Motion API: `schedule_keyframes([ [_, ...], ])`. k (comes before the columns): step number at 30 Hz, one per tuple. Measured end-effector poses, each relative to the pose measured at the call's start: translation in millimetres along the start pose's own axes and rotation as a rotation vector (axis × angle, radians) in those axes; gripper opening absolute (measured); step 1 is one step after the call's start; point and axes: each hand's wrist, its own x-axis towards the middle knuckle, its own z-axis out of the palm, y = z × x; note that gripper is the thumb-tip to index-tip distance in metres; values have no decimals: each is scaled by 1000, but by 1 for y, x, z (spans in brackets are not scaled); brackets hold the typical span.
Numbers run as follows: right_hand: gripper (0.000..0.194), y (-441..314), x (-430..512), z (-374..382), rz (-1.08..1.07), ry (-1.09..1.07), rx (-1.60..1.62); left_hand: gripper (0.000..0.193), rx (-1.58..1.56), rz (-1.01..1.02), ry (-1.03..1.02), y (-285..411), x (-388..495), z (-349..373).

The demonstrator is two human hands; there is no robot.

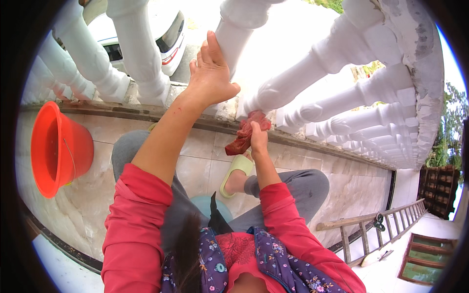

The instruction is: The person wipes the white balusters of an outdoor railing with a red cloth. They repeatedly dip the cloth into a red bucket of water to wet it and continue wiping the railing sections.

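My right hand (259, 139) grips a crumpled red cloth (242, 137), which touches the foot of a white baluster (280, 89) on the low ledge (227, 110). My left hand (210, 75) is spread, fingers apart and pointing away from me. It overlaps the lower part of another white baluster (240, 25); whether the palm presses on it is hidden. Nothing is held in that hand. Both red sleeves (141, 212) are pushed up to the forearms.
On the tiled floor (194, 146), a red bucket (80, 146) stands at the left. A light blue round stool (220, 210) shows between my legs, near a green slipper (240, 166). A wooden ladder (361, 230) lies along the right wall. Beyond the balusters is a white car (170, 55).
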Motion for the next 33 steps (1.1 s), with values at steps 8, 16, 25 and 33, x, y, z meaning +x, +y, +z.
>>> schedule_keyframes([
  [8,53,-234,-77,-11,-1438,262,-1065,115,-27,91,-68,-27,-19,-38],
  [16,32,-349,-19,11,-1673,640,-1728,107,-46,84,69,-35,-25,-41],
  [25,24,-235,42,79,-712,-145,-2166,103,-46,62,174,-49,-17,-43],
  [33,23,-240,16,56,-964,-337,-2005,102,-95,43,160,-43,-6,-50],
])
